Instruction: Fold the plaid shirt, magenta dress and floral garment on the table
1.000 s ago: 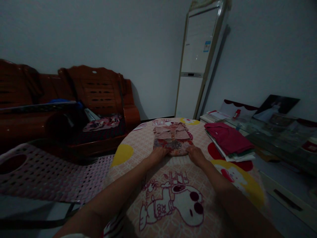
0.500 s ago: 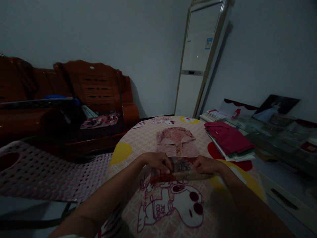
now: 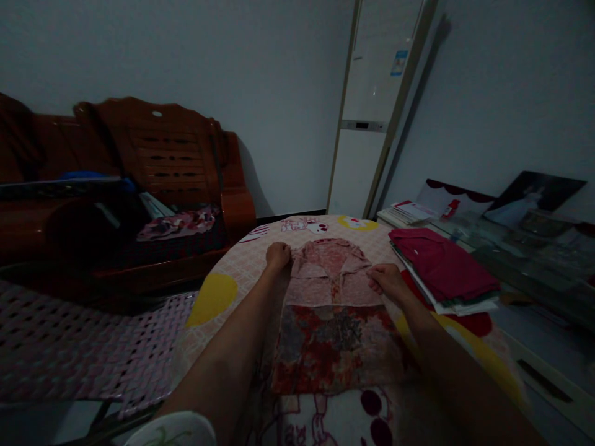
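Observation:
A pink patterned shirt (image 3: pixel 331 279) lies flat on the round table, collar at the far end and its darker red lower part (image 3: pixel 334 350) spread toward me. My left hand (image 3: pixel 277 254) is closed on the shirt's left shoulder edge. My right hand (image 3: pixel 387 279) grips the shirt's right side a little nearer to me. Both forearms run along the shirt's sides.
The table wears a pink cartoon-print cloth (image 3: pixel 216 297). A stack of folded clothes with a dark red one on top (image 3: pixel 441 266) sits at the right. A wooden sofa (image 3: pixel 139 179) with clutter stands left, a pink woven chair (image 3: pixel 69 347) near left, a standing air conditioner (image 3: pixel 372 105) behind.
The shirt's folded lower part was pulled toward me and laid out flat. Both hands then moved away from me, up to the shirt's shoulders.

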Available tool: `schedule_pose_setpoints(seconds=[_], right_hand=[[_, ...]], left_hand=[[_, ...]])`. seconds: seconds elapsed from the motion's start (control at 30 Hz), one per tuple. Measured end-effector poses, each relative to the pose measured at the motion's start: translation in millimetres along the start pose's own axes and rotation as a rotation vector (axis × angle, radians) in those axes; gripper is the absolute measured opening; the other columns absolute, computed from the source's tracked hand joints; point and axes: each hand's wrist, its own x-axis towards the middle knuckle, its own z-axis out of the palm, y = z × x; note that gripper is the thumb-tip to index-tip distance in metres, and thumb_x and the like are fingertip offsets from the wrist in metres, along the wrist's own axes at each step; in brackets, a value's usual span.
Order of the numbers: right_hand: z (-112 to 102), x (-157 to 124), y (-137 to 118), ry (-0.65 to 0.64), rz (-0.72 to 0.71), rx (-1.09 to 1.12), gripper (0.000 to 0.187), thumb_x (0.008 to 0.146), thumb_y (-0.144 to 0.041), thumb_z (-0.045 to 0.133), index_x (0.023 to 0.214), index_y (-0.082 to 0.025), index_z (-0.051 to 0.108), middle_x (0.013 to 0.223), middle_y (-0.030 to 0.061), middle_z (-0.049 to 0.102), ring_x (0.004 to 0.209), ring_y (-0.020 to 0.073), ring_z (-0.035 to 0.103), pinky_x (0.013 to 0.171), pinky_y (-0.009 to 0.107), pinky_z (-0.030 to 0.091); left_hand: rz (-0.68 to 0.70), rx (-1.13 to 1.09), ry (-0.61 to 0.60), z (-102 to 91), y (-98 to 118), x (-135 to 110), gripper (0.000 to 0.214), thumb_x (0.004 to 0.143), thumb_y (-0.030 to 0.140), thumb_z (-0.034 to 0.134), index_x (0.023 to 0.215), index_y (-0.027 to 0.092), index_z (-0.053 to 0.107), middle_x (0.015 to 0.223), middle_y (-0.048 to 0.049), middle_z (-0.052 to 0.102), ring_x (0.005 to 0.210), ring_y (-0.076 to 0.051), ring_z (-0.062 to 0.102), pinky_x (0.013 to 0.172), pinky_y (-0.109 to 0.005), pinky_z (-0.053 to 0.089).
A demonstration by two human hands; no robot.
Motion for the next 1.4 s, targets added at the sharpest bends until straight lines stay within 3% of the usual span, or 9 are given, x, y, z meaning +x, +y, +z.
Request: schedule_pose_setpoints(seconds=[0.2,0.4,0.53,0.7,0.87,0.97,1.17,1.27,1.4], right_hand=[[-6.0,58.7,12.5,0.306,-0.171,-0.402,0.022,0.078,-0.031,0.058,0.082,-0.015,0.073,0.082,0.0095,0.074,0.079,0.0213,0.069,0.068,0.028,0.050],[14.2,100.9,-5.2,0.220,-0.207,-0.621,0.050,0.079,-0.038,0.065,0.121,-0.011,0.066,0.109,0.0149,0.073,0.097,0.0238,0.069,0.083,0.030,0.049],[35.4,118.4,-11.4,0.199,-0.236,-0.831,0.049,0.077,-0.037,0.069,0.119,-0.014,0.067,0.115,0.0169,0.071,0.104,0.0270,0.066,0.086,0.032,0.048],[42.7,131.2,1.2,0.348,-0.217,-0.793,0.023,0.082,-0.027,0.057,0.094,-0.017,0.074,0.098,0.0139,0.074,0.092,0.0243,0.068,0.076,0.030,0.048],[29.5,136.9,16.3,0.380,-0.204,-0.422,0.025,0.079,-0.024,0.051,0.087,-0.019,0.074,0.077,0.0064,0.074,0.073,0.0198,0.066,0.065,0.027,0.047],[26.9,138.0,19.3,0.340,-0.153,-0.252,0.030,0.078,-0.024,0.048,0.093,-0.018,0.073,0.068,0.0039,0.071,0.062,0.0183,0.064,0.059,0.026,0.047],[31.9,133.8,14.0,0.366,-0.257,-0.378,0.027,0.075,-0.023,0.050,0.085,-0.019,0.075,0.080,0.0050,0.074,0.078,0.0203,0.065,0.072,0.028,0.048],[31.9,131.9,12.7,0.375,-0.253,-0.410,0.027,0.075,-0.024,0.051,0.085,-0.018,0.075,0.080,0.0059,0.074,0.078,0.0206,0.064,0.073,0.029,0.047],[31.1,129.6,11.4,0.385,-0.248,-0.372,0.023,0.076,-0.027,0.053,0.081,-0.017,0.074,0.078,0.0060,0.073,0.075,0.0206,0.064,0.072,0.029,0.048]], left_hand=[[0.076,0.072,-0.254,12.8,4.4,35.2,0.026,0.083,0.036,0.059,0.083,0.017,0.077,0.088,-0.0098,0.076,0.081,-0.021,0.067,0.063,-0.025,0.041],[0.170,-0.115,-0.450,20.2,5.8,51.4,0.015,0.067,0.033,0.071,0.065,0.017,0.069,0.064,-0.0006,0.067,0.067,-0.017,0.061,0.058,-0.023,0.039],[0.079,-0.496,-0.538,24.2,3.7,54.7,0.017,0.065,0.031,0.071,0.067,0.016,0.062,0.059,0.0011,0.062,0.058,-0.014,0.057,0.055,-0.023,0.042],[-0.051,-0.777,-0.401,26.6,1.7,58.2,0.017,0.061,0.020,0.071,0.072,0.016,0.059,0.057,0.0036,0.058,0.050,-0.010,0.052,0.050,-0.021,0.040],[-0.006,-0.706,-0.246,20.5,-1.2,62.0,0.020,0.058,0.018,0.072,0.077,0.015,0.066,0.062,0.0021,0.061,0.056,-0.010,0.054,0.054,-0.021,0.042],[-0.021,-0.698,-0.246,16.0,-0.1,60.4,0.033,0.056,0.019,0.075,0.088,0.014,0.070,0.066,0.0012,0.064,0.057,-0.010,0.055,0.053,-0.021,0.042],[-0.175,-0.785,-0.241,14.1,0.7,56.6,0.024,0.065,0.023,0.072,0.087,0.013,0.069,0.064,0.0001,0.064,0.055,-0.011,0.055,0.055,-0.022,0.044],[-0.168,-0.702,-0.192,15.4,-4.3,60.1,0.024,0.065,0.018,0.071,0.089,0.014,0.070,0.066,0.0002,0.065,0.057,-0.012,0.058,0.057,-0.024,0.045],[-0.080,-0.267,-0.078,14.5,-8.5,64.4,0.022,0.060,0.015,0.076,0.082,0.018,0.072,0.074,-0.0027,0.070,0.073,-0.017,0.064,0.066,-0.026,0.046]])
